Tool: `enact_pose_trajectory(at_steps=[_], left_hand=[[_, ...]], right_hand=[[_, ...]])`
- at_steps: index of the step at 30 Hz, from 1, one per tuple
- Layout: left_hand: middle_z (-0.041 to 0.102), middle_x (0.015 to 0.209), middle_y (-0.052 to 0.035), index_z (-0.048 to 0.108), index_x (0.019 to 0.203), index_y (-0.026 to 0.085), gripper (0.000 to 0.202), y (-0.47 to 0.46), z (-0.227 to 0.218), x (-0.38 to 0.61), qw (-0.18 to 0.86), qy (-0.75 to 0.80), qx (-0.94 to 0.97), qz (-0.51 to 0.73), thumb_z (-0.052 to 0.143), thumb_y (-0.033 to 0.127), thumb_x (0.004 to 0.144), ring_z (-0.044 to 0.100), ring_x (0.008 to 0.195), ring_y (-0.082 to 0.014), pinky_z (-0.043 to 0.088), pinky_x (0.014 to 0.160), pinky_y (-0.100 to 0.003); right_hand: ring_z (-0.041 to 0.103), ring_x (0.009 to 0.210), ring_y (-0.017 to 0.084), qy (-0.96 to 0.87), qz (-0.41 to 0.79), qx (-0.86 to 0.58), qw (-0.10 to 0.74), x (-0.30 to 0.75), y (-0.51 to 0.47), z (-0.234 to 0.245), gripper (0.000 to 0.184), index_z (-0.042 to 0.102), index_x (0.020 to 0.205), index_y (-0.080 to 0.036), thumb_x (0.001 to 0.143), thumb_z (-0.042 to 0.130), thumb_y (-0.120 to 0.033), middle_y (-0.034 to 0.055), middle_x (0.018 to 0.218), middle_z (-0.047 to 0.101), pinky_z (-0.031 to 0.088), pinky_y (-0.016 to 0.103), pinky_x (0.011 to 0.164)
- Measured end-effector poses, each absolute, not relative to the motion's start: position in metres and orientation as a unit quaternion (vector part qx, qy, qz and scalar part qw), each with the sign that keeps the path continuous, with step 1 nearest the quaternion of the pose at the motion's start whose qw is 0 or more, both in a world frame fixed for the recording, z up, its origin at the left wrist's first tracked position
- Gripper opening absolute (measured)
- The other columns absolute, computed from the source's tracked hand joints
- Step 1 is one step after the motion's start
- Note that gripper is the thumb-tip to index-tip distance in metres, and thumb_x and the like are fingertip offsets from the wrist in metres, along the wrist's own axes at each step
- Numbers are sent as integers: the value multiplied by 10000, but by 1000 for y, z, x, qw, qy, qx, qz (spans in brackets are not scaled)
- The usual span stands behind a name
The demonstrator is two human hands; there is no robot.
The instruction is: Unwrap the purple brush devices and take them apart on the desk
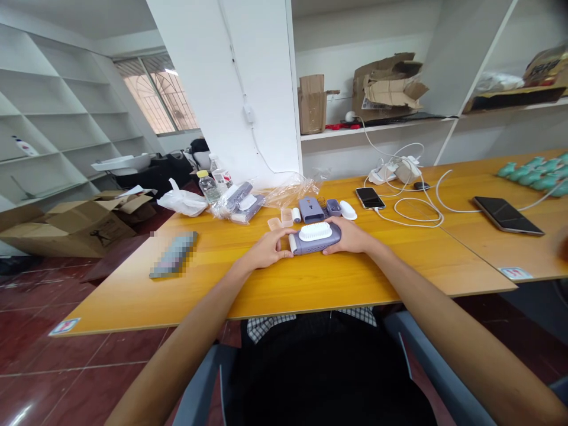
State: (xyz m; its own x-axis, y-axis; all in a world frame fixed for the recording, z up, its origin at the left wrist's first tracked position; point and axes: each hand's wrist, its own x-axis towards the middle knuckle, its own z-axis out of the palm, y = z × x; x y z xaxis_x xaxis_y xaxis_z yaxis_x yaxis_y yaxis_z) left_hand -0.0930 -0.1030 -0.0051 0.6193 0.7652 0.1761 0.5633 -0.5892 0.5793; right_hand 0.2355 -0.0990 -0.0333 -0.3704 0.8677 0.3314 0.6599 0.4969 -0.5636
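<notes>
A purple-grey cleaning brush [316, 236] with white bristles facing up lies on its side over the table, a whitish roller at its left end. My left hand [267, 248] pinches that roller end between thumb and fingers. Around the rounded right end curls my right hand [348, 235], its fingers partly hidden behind the body. Just beyond it are a purple-grey case [311, 209], a small purple cup [333, 207], a white oval piece [348, 210] and a clear pinkish plastic box [286, 217].
Bagged purple-grey brushes [246, 204] and a yellow-capped bottle [208, 186] stand at back left. A phone [371, 198] on a white cable [415, 222] lies at back right, with a tablet [508, 215] and green vase-like items [532, 173] farther right. A blurred-out object [174, 254] lies left.
</notes>
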Motion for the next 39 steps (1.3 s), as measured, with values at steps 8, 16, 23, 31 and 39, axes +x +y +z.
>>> enact_pose_trajectory(at_steps=[8, 16, 23, 31, 39], left_hand=[[625, 778, 23, 581, 1489, 202, 769, -107, -2, -93, 239, 377, 871, 206, 844, 505, 834, 567, 653, -173, 456, 670, -305], [650, 822, 12, 592, 1459, 211, 768, -106, -1, -93, 250, 377, 867, 208, 854, 553, 823, 561, 653, -166, 455, 663, -300], [693, 914, -19, 607, 1427, 204, 684, -109, 0, -91, 222, 365, 877, 220, 821, 513, 856, 586, 645, -164, 489, 695, -331], [679, 881, 6, 585, 1417, 210, 656, -114, 2, -87, 195, 371, 881, 218, 815, 429, 842, 584, 665, -173, 484, 717, -335], [624, 826, 35, 553, 1403, 172, 657, -121, 5, -85, 196, 379, 880, 211, 795, 366, 824, 590, 688, -180, 481, 754, -338]], right_hand=[[671, 1264, 384, -809, 178, -470, 304, 235, -100, -33, 904, 637, 1336, -254, 557, 1009, -526, 121, 1362, 709, 514, 563, 1105], [675, 1258, 390, -813, 167, -470, 302, 235, -99, -33, 910, 643, 1344, -264, 551, 1006, -525, 117, 1355, 713, 521, 583, 1099], [675, 1256, 388, -811, 171, -471, 302, 235, -97, -34, 923, 638, 1347, -249, 554, 1009, -540, 128, 1363, 708, 520, 572, 1105], [675, 1256, 387, -813, 167, -472, 299, 236, -98, -34, 924, 641, 1348, -261, 550, 1013, -544, 118, 1356, 711, 521, 568, 1102], [664, 1276, 399, -811, 167, -475, 297, 233, -100, -33, 940, 645, 1351, -253, 538, 1017, -541, 130, 1376, 705, 501, 594, 1116]])
